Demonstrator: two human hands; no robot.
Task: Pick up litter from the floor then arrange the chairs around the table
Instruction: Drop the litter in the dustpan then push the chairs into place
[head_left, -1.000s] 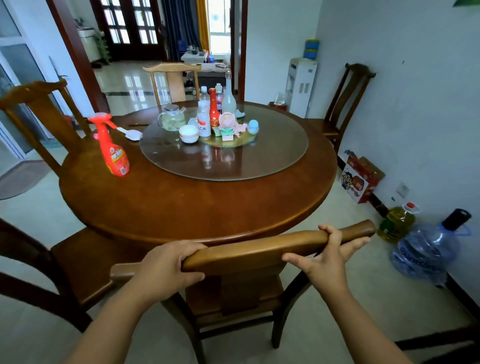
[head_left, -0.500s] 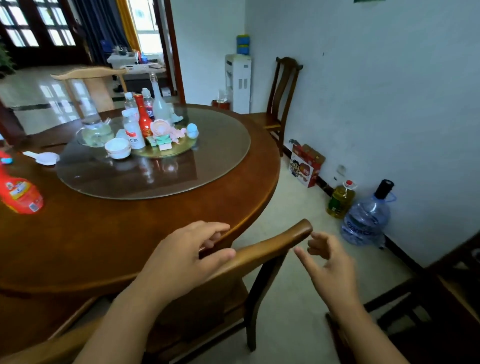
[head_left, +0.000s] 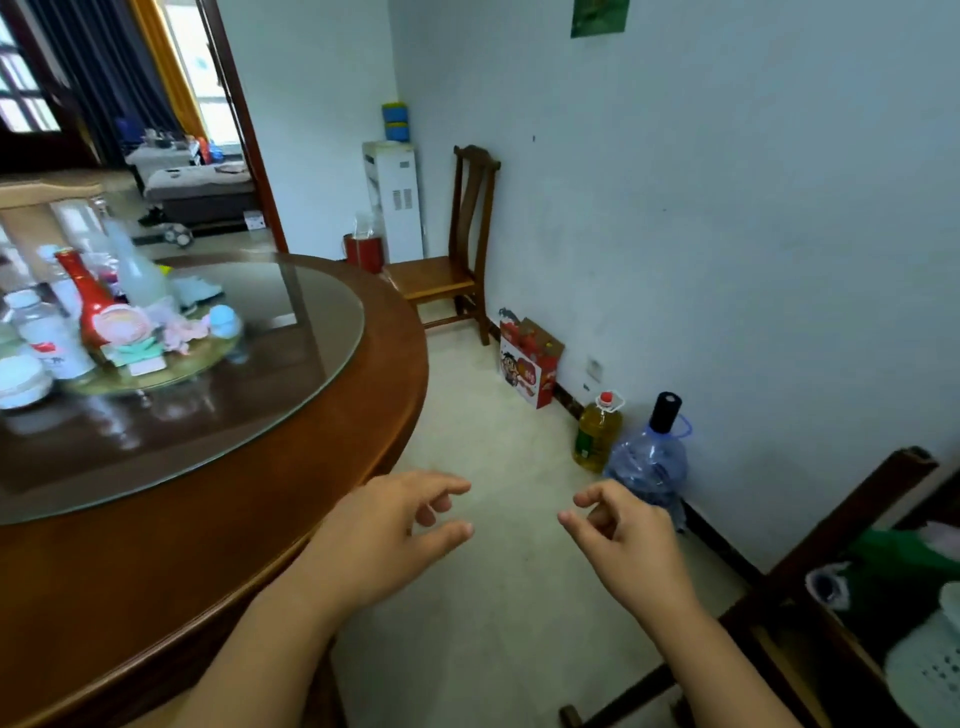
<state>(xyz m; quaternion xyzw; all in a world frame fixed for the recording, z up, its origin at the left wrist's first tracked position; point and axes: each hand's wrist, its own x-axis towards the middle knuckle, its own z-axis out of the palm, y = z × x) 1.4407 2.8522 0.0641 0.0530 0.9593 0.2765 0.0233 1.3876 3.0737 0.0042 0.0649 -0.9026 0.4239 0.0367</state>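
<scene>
Chair (head_left: 457, 260) by wall: solid wood, stiff, probably heavy; best to take by top rail of tall back or by seat edges. Dark brown back, lighter seat; stands against white wall, apart from round table (head_left: 311, 467). Left hand (head_left: 395, 530) and right hand (head_left: 623, 535) loosely curled, holding nothing, over floor.

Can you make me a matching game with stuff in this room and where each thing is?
Things:
1. wooden chair
2. red bottle
3. oil bottle
4. blue and yellow box

Places:
A. on the round table's glass turntable
B. on top of the white water dispenser
C. against the wall, beside the dispenser
D. on the floor next to the big blue water jug

Pairs: 1-C, 2-A, 3-D, 4-B
</scene>
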